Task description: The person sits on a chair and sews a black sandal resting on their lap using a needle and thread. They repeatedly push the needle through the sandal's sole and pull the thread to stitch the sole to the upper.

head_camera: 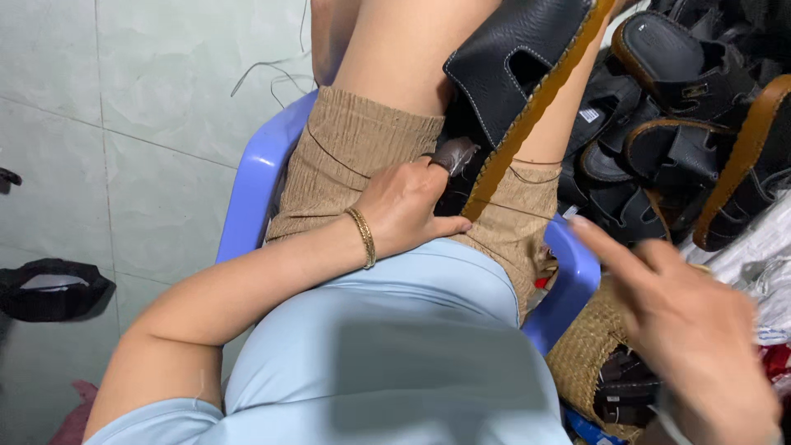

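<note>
While lap-held, black sandal (515,62) in left hand (408,206).

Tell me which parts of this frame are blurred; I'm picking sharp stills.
Head view: the right hand is smeared by motion blur; the left hand on the black sandal is fairly sharp; the light blue shirt nearest the lens looks soft; lighting is even, without glare.

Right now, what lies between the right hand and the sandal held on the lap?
In the head view, between the right hand and the black sandal that the left hand steadies lie the tan shorts and the blue plastic chair's rim.
</note>
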